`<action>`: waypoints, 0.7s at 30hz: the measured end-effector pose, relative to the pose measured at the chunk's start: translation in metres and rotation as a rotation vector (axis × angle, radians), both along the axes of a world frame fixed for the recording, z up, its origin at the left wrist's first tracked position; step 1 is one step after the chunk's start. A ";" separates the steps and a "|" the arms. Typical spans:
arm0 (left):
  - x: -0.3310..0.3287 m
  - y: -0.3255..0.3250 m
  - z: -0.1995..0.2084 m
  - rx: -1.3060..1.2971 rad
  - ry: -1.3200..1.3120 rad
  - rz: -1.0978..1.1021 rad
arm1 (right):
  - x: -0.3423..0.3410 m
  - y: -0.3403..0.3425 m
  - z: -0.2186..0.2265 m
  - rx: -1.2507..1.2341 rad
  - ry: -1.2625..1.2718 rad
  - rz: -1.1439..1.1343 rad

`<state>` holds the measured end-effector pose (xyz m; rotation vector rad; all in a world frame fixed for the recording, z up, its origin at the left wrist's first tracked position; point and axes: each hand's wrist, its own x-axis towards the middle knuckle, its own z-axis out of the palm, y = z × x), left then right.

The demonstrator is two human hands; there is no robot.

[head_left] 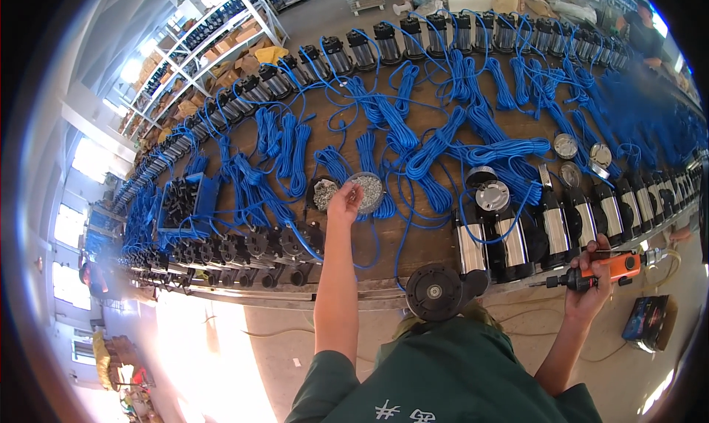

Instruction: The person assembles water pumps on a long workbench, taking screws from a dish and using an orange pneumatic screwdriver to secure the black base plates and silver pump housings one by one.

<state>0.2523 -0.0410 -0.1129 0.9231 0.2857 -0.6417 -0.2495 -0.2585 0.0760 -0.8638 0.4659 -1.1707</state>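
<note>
My left hand (346,201) reaches over the table to a round bowl (381,194) filled with small light metal pieces. Its fingers are bent together at the bowl's left side; whatever they pinch is too small to make out. A second, darker bowl (309,195) of similar small pieces stands just left of it. At the right, beyond the table's front edge, my right hand (588,279) grips an orange and black power screwdriver (617,266), its bit pointing left. In front of me, at the table edge, sits a black round pump part (434,292).
Coiled blue cables (436,146) cover much of the table. Silver-and-black pump bodies (473,246) line the front right, black pump housings (255,242) the front left. A blue bin (207,194) holds black parts. Another person (644,35) stands at the far right.
</note>
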 end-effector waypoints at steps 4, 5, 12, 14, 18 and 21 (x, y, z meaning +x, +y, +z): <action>-0.031 0.000 0.030 -0.113 -0.057 -0.085 | 0.012 0.004 0.002 -0.065 0.016 -0.024; -0.047 0.002 0.044 -0.146 -0.102 -0.139 | 0.019 0.006 0.006 -0.077 0.007 -0.039; -0.200 0.012 0.151 -0.223 -0.047 -0.350 | 0.097 0.048 0.039 -0.238 -0.128 0.024; -0.229 0.023 0.160 -0.276 -0.002 -0.451 | 0.117 0.069 0.046 -0.187 -0.220 0.123; -0.261 0.021 0.162 -0.360 0.074 -0.541 | 0.137 0.090 0.047 -0.265 -0.250 0.268; -0.266 0.027 0.162 -0.328 0.088 -0.521 | 0.145 0.100 0.049 -0.197 -0.245 0.279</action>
